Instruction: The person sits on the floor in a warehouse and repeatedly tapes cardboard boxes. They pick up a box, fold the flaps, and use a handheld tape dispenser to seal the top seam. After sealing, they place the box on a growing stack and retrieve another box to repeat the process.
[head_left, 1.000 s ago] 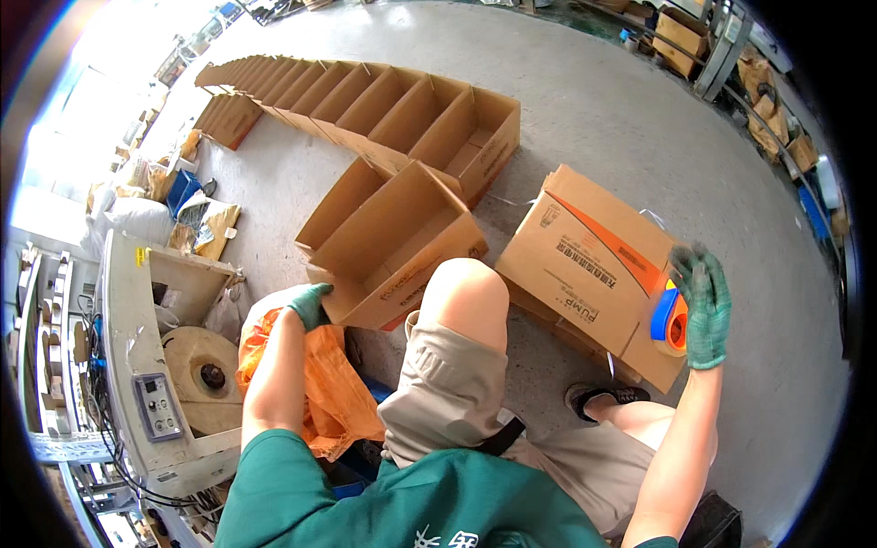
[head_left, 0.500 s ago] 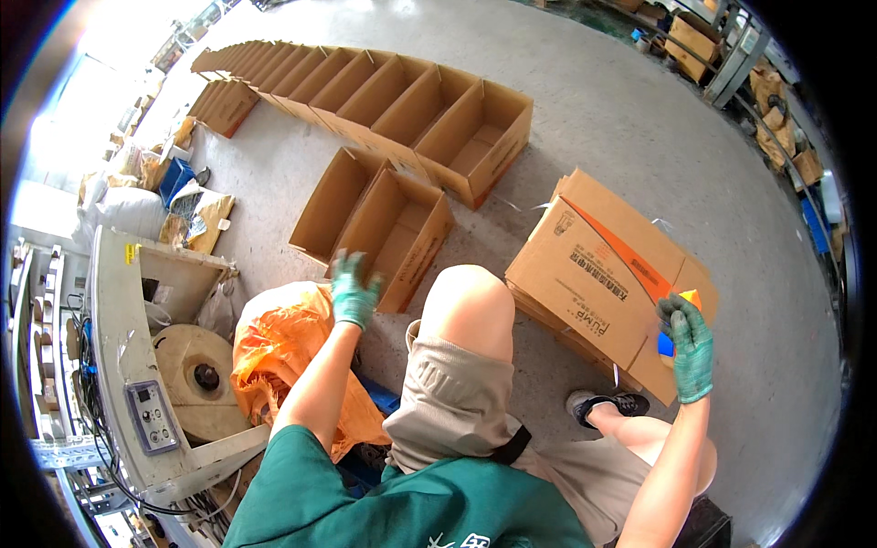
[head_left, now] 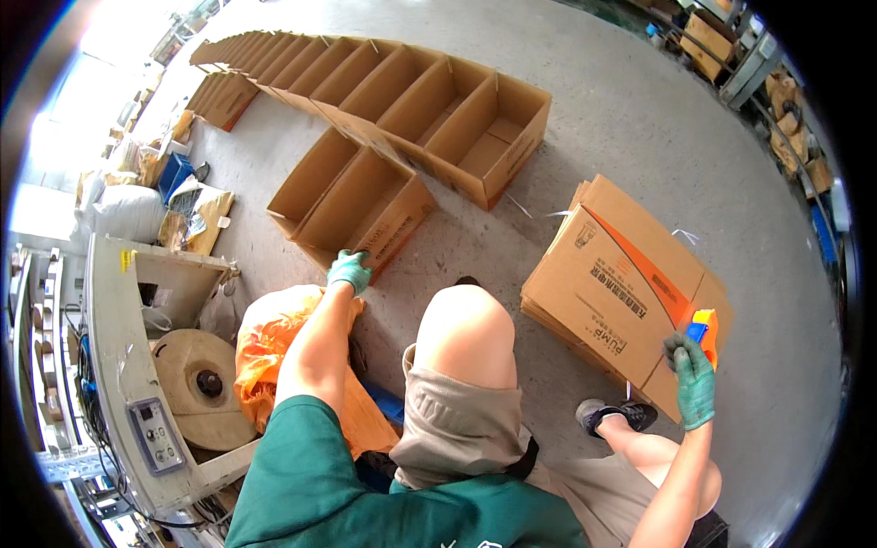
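Note:
My left hand (head_left: 349,271), in a green glove, is at the near edge of an open cardboard box (head_left: 361,215), its fingers closed over the rim. That box stands upright against a second open box (head_left: 313,183) on its left side. On the right, my gloved right hand (head_left: 692,379) grips an orange, yellow and blue tape dispenser (head_left: 702,331); the glove hides its lower part. The dispenser is above the end of a stack of flattened cartons (head_left: 603,283), which lies on the floor.
A long row of open boxes (head_left: 489,137) curves away to the far left. Beside my left arm are an orange sack (head_left: 274,338) and a grey machine (head_left: 137,356) with a round reel. Bags and shelving line the left; a metal rack (head_left: 749,68) stands far right.
My left hand has come down from above the box and closed on its near rim. The pair of boxes has shifted leftward. The tape dispenser has tilted upright and shows more fully.

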Demonstrator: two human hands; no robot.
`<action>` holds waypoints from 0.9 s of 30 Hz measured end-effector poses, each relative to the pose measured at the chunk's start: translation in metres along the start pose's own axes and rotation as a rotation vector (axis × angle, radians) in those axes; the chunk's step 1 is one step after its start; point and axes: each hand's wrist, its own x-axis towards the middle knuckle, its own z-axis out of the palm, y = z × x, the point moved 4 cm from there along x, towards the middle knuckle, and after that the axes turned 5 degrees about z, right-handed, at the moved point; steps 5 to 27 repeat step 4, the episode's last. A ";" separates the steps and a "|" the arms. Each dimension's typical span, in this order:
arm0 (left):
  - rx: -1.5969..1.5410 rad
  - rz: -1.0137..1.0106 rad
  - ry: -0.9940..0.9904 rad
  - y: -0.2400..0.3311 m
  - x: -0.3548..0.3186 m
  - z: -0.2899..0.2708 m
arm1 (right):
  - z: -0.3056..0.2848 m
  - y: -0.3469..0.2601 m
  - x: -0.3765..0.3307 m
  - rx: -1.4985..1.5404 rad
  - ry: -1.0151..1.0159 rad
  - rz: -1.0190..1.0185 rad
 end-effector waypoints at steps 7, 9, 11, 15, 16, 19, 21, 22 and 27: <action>0.017 -0.044 0.025 -0.022 0.037 -0.010 | -0.002 0.014 0.001 0.005 0.021 0.061; 0.017 -0.044 0.025 -0.022 0.037 -0.010 | -0.002 0.014 0.001 0.005 0.021 0.061; 0.017 -0.044 0.025 -0.022 0.037 -0.010 | -0.002 0.014 0.001 0.005 0.021 0.061; 0.017 -0.044 0.025 -0.022 0.037 -0.010 | -0.002 0.014 0.001 0.005 0.021 0.061; 0.017 -0.044 0.025 -0.022 0.037 -0.010 | -0.002 0.014 0.001 0.005 0.021 0.061; 0.017 -0.044 0.025 -0.022 0.037 -0.010 | -0.002 0.014 0.001 0.005 0.021 0.061; 0.017 -0.044 0.025 -0.022 0.037 -0.010 | -0.002 0.014 0.001 0.005 0.021 0.061; 0.017 -0.044 0.025 -0.022 0.037 -0.010 | -0.002 0.014 0.001 0.005 0.021 0.061; 0.017 -0.044 0.025 -0.022 0.037 -0.010 | -0.002 0.014 0.001 0.005 0.021 0.061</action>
